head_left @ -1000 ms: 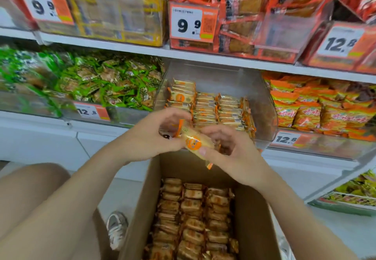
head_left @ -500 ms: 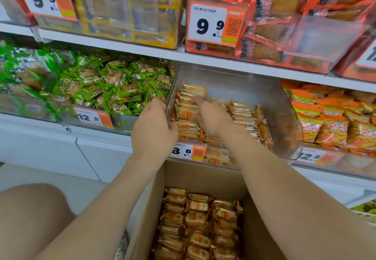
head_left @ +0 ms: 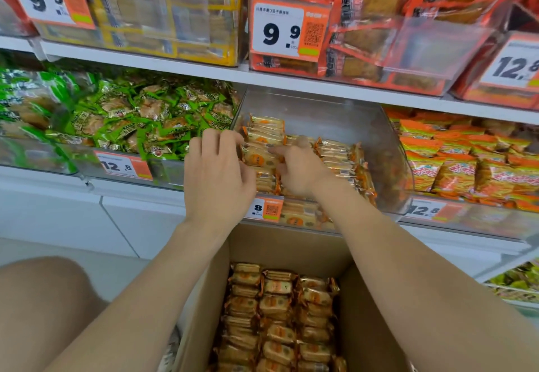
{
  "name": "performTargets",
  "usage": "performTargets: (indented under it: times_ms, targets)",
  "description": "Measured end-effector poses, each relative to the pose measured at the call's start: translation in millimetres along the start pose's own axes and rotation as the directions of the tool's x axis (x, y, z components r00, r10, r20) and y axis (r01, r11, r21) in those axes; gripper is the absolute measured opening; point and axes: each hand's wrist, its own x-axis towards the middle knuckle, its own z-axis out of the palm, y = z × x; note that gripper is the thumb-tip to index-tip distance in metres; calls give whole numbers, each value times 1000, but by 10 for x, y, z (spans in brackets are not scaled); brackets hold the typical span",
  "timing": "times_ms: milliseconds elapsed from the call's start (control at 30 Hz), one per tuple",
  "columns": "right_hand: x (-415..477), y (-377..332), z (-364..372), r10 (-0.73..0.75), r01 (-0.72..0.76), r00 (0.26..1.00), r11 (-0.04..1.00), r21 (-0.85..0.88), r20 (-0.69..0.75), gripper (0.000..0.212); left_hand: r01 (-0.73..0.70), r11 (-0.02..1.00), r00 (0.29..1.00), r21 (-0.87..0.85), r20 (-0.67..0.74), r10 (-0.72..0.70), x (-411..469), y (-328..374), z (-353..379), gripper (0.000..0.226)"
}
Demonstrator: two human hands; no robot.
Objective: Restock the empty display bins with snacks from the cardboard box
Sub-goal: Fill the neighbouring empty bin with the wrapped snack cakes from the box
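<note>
A clear display bin (head_left: 335, 115) on the middle shelf holds rows of orange-and-clear snack packs (head_left: 335, 153). My right hand (head_left: 297, 170) is inside the bin, its fingertips pinching one snack pack (head_left: 258, 158) with an orange circle, on top of the left stack. My left hand (head_left: 215, 173) hovers at the bin's left wall with fingers loosely curled and nothing visible in it. Below my forearms stands the open cardboard box (head_left: 291, 246), packed with several rows of the same snacks (head_left: 277, 313).
A bin of green packs (head_left: 131, 118) sits to the left and a bin of orange bags (head_left: 466, 167) to the right. Yellow packs (head_left: 175, 21) and red packs (head_left: 379, 36) fill the upper shelf. My bare knee (head_left: 43, 298) is at the lower left.
One second ago both hands held a pack above the box. They have since reached into the bin and set it on the left stack; the view has tilted slightly.
</note>
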Motion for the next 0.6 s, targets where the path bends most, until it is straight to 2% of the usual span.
performTargets:
  times_ms: [67,167,233,267,300,333,400,467,533,600]
  targets:
    - [-118,22,-27,-14,14,1000,1000,11,-25,65,-68,996,998,-52,-10,68,-50,24,-39,25]
    - [-464,-28,-131,-85,106,960,992,65,-267,57,-143,981,989,-128,1,145,-217,97,-124,8]
    - [-891,-80,-197,-151,249,898,949,194,-412,39,-49,988,990,-145,120,67,-395,165,-151,8]
    - [-1131,-78,-182,-181,324,880,905,275,-440,33,7,990,971,-138,239,27,-504,191,-131,9]
    - [-1360,-44,-121,-201,363,883,864,349,-424,29,30,992,920,-120,391,20,-615,214,-87,12]
    - [-1543,22,-14,-216,358,910,842,405,-354,27,-1,995,830,-96,556,55,-727,235,-23,15]
    - [-1733,224,302,-207,213,976,876,432,-61,28,-139,988,553,-60,823,128,-979,237,187,13]
    - [-1781,483,675,-116,27,954,952,306,276,31,-175,983,296,-59,949,109,-1234,188,452,10]
    - [-1806,739,1018,46,-147,893,970,193,447,31,-118,992,140,-33,989,49,-1481,79,721,14]
    - [-1845,969,1365,196,-289,845,950,118,497,28,-101,995,64,17,998,-11,-1708,-59,949,13]
